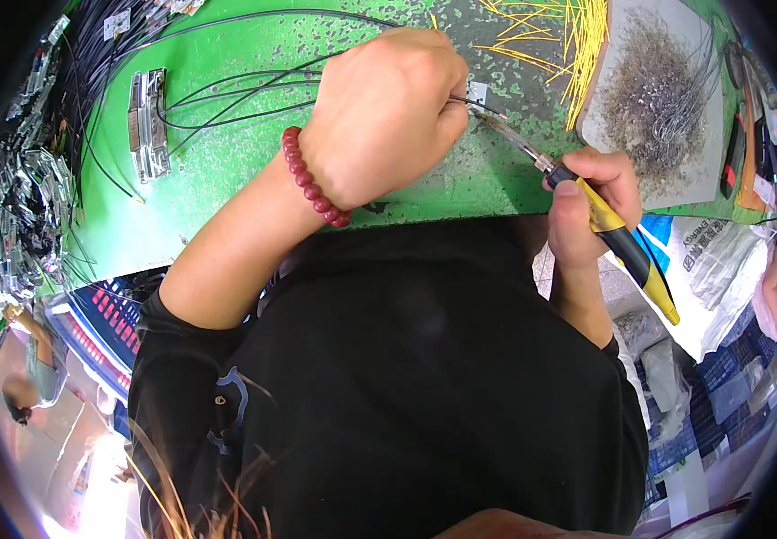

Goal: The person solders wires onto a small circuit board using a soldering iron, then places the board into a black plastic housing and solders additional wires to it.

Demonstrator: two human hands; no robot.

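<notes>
My left hand [388, 117], with a dark red bead bracelet [303, 178] on its wrist, is closed in a pinch over the green bench. From its fingers a thin black wire [476, 106] sticks out to the right, beside a small pale metallic piece [476, 92]. More black wires run from under the hand to a shiny silver metal part [148, 126] lying on its left. My right hand [591, 202] grips a yellow and black soldering iron [618, 229]. The iron's tip is at or very near the wire end; contact is hard to tell.
Yellow wires [577, 54] lie at the back beside a grey board [685, 175] bearing dark debris. Black cables [105, 63] and shiny silver parts [25, 216] pile up on the left. Orange- and red-handled tools [750, 157] stand at far right. Another person [38, 377] shows at lower left.
</notes>
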